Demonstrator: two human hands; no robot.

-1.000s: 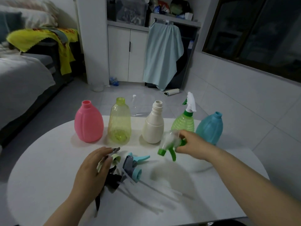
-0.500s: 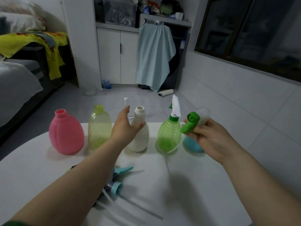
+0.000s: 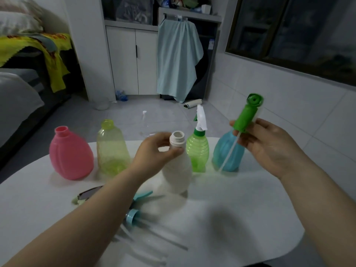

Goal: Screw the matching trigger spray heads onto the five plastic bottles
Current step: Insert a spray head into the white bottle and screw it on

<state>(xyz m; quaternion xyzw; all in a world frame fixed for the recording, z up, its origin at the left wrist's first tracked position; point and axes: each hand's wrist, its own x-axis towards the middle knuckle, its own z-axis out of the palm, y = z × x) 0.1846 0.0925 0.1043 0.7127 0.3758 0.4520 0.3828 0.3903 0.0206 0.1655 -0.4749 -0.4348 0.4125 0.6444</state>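
On a white bench (image 3: 231, 218) in a tiled room, the left hand (image 3: 154, 151) pinches the white bottle (image 3: 177, 166) neck; the right hand (image 3: 269, 147) clasps a green spray head (image 3: 247, 114) above the blue bottle (image 3: 227, 153).

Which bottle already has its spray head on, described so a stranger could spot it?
On the white round table, five bottles stand in a row along the far edge. Second from the right, between the white bottle and the blue bottle, is the ribbed green bottle. It alone wears a white trigger head; the others are open-necked.
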